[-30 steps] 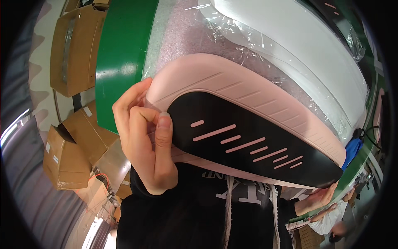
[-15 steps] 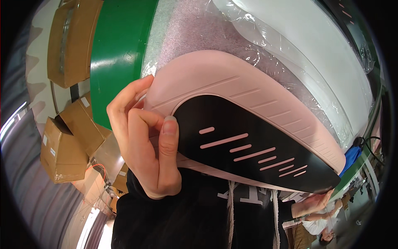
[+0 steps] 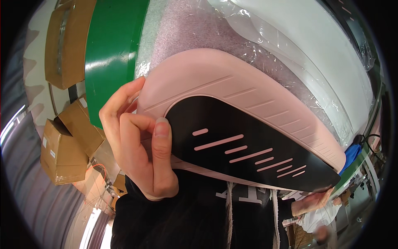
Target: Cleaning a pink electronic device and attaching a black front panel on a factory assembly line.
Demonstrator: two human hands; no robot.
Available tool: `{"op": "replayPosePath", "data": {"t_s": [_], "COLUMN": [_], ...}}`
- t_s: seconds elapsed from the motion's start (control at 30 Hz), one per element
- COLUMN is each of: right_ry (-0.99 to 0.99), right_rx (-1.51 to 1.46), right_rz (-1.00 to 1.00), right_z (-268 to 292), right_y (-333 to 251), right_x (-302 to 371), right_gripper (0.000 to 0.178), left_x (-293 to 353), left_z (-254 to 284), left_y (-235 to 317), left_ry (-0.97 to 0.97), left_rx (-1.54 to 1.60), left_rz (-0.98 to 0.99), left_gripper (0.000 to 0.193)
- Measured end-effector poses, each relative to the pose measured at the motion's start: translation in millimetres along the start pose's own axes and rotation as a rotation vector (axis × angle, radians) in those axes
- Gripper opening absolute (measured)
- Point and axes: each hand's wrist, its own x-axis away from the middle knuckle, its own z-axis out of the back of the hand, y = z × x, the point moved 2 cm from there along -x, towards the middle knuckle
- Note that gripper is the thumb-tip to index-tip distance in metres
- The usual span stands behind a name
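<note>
Pink board (image 3: pixel 186 74): centre, tilted, seemingly steadied from both ends for balance.
Left hand (image 3: pixel 134 145): nine o'clock, pinching the rounded end.
Right hand (image 3: pixel 313 203): four o'clock, touching the narrow end; cannot tell its grip.

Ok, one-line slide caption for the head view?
Left hand grips a pink grooved board with a black inset panel; right hand touches its far end.

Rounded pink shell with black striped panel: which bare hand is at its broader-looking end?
The left hand, thumb in front, at the left end of the pink shell; the right hand is at its narrower lower-right end.
</note>
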Motion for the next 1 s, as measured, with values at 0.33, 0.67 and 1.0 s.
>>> {"op": "replayPosePath", "data": {"t_s": [0.33, 0.67, 1.0], "right_ry": [-0.081, -0.090, -0.105], "right_rx": [0.024, 0.024, -0.017], "right_rz": [0.040, -0.031, -0.115], "right_z": [8.2, -28.9, -34.1], "right_y": [4.9, -12.3, -16.7], "right_x": [-7.3, 2.7, 4.9], "right_gripper": [0.038, 0.041, 0.041], "left_x": [0.6, 4.8, 7.3], "left_z": [-1.9, -11.3, -16.8], "left_y": [2.1, 8.3, 9.3], "left_ry": [0.006, -0.010, 0.008], "left_rx": [0.038, 0.062, 0.068], "left_rz": [-0.014, -0.013, 0.000], "left_gripper": [0.014, 0.018, 0.021]}}
